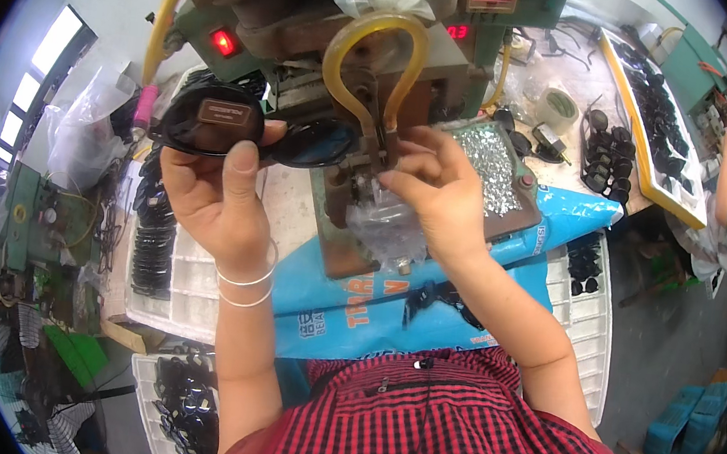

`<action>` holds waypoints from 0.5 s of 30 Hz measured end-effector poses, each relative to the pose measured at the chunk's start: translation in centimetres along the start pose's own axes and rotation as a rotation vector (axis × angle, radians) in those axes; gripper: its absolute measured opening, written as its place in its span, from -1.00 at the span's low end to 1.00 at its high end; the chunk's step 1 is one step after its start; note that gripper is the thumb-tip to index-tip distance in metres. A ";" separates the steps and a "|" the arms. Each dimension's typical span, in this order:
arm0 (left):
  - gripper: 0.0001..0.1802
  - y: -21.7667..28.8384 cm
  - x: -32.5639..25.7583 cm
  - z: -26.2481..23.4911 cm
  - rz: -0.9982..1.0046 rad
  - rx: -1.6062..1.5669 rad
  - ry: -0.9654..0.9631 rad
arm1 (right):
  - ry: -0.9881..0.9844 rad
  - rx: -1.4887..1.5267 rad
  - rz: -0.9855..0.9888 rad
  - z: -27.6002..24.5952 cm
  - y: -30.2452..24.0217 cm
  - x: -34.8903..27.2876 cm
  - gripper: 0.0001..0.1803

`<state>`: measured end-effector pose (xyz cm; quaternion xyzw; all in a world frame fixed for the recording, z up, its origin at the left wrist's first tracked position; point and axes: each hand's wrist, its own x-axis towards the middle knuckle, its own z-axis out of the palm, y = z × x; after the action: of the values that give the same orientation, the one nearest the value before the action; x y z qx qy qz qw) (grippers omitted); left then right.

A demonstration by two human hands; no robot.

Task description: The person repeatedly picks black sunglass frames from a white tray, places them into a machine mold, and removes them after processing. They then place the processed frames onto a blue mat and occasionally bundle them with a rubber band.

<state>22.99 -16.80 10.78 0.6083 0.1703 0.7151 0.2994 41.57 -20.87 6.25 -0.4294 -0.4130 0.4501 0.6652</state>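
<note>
L hand [227, 191] pinches blk sunglasses [186, 127]; R hand [447, 187] at machine [442, 69], can't tell if pinching. Pair's prob. light, stiff, scratchable; I'd hold rim [186, 149].

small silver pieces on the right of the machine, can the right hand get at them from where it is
Probably yes: the small silver pieces lie uncovered just right of the right hand, with nothing visible blocking. Whether it already holds something is unclear.

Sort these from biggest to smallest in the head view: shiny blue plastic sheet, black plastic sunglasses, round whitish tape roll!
Largest: shiny blue plastic sheet, spread wide.
Next: black plastic sunglasses, held nearer the camera.
Smallest: round whitish tape roll, farther back.
</note>
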 end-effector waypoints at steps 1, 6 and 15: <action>-0.56 0.0 0.2 0.2 0.036 -0.023 -0.001 | 0.031 0.036 -0.011 0.4 -0.3 0.0 -0.40; -0.56 0.4 -2.8 0.4 0.070 0.119 -0.129 | 0.022 -0.011 -0.049 0.6 -0.7 -1.4 -0.42; -0.55 -0.9 -0.5 0.3 0.108 -0.075 0.010 | 0.111 0.052 -0.028 0.4 1.2 -1.0 -0.46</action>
<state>23.50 -16.50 9.92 0.6013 0.1119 0.7391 0.2821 40.67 -21.46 5.05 -0.4304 -0.3695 0.4267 0.7043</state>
